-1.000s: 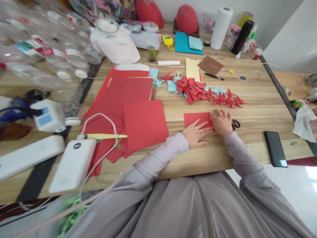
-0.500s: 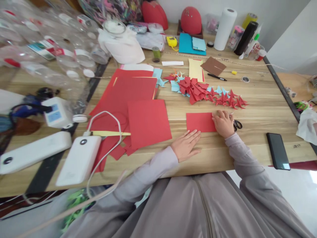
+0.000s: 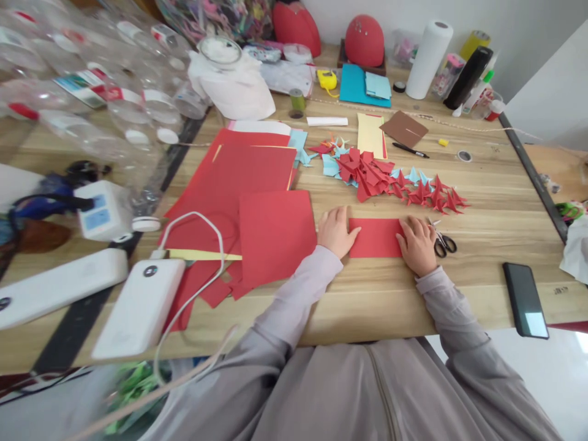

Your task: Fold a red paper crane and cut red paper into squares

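Observation:
A red paper rectangle [image 3: 375, 237] lies flat on the wooden table between my hands. My left hand [image 3: 337, 233] rests at its left end, thumb and fingers apart, thumb touching the paper. At the right end, my right hand [image 3: 417, 244] presses on the paper with its fingers spread. Black-handled scissors [image 3: 444, 244] lie just right of my right hand. Beyond the paper is a heap of folded red pieces [image 3: 365, 171], with red and light blue star-like shapes to its right. A larger red sheet [image 3: 278, 236] lies left of my left hand.
Power banks [image 3: 140, 306] with a white cable [image 3: 220, 236] lie at the left, near plastic bottles [image 3: 124, 104]. A phone [image 3: 525, 299] lies at the right front edge. Along the back stand a white roll [image 3: 428, 60] and a black bottle [image 3: 468, 78]. A pen [image 3: 410, 150] lies behind the heap.
My left hand has moved from the paper's lower left edge up to its left end. My right hand stays at the right end. The view has shifted slightly.

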Demonstrator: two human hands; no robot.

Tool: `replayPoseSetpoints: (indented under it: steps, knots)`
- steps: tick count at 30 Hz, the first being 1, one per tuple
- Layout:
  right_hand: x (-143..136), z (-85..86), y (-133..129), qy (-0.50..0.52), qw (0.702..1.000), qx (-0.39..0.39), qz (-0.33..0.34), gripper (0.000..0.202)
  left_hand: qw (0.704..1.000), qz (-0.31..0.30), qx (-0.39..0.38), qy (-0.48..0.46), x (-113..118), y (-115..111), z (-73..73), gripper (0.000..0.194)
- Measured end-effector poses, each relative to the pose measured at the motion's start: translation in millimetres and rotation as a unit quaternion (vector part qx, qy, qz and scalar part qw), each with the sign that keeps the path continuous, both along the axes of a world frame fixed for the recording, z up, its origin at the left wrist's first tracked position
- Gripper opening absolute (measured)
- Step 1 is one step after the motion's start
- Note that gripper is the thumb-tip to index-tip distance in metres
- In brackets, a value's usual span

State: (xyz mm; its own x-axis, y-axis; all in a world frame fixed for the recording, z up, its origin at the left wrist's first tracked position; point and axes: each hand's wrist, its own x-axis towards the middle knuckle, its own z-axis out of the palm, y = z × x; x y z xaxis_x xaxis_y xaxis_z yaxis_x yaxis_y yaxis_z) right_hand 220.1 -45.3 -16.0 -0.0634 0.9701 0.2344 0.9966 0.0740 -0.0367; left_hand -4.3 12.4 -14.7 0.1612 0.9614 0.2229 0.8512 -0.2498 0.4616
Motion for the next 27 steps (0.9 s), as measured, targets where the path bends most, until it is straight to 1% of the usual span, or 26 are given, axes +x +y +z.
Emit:
replayPoseSetpoints:
  steps: [3, 5, 10, 13, 16, 21, 24, 26, 27]
  knots:
    - [0.0, 1.0, -0.8, -0.001, 1.000, 0.005, 0.004, 0.040, 0.999, 0.007, 0.007, -0.047, -1.9, 1.5, -11.1, 0.061]
    - [0.1, 1.5, -1.3, -0.002, 1.000, 0.006, 0.008, 0.039, 0.998, 0.009, 0.007, -0.060, -3.9, -0.8, -13.2, 0.062]
    - [1.0, 2.7, -2.1, 0.001, 1.000, 0.006, 0.016, 0.038, 0.998, 0.004, 0.013, -0.053, -5.7, -4.4, -7.9, 0.057]
    - [1.4, 3.5, -2.9, 0.002, 1.000, 0.003, 0.017, 0.037, 0.998, -0.007, 0.018, -0.055, -6.0, -6.8, -4.5, 0.045]
    - [0.8, 5.3, -4.0, 0.013, 1.000, -0.006, 0.019, 0.039, 0.998, -0.002, 0.012, -0.067, -6.4, -9.4, -2.0, 0.032]
    - [0.0, 7.9, -5.1, 0.038, 0.999, -0.019, 0.020, 0.041, 0.996, 0.002, -0.008, -0.092, -6.8, -10.3, 3.7, 0.021]
    - [0.1, 9.4, -5.0, 0.059, 0.998, -0.026, 0.015, 0.046, 0.990, 0.005, -0.025, -0.139, -6.4, -10.9, 8.0, 0.011]
    - [-1.0, 13.6, -3.9, 0.074, 0.997, -0.023, 0.013, 0.048, 0.978, -0.005, -0.040, -0.205, -5.1, -13.2, 10.6, 0.002]
    - [-2.5, 17.3, -2.7, 0.081, 0.996, -0.021, 0.017, 0.048, 0.966, -0.011, -0.051, -0.251, -4.1, -14.8, 11.8, 0.001]
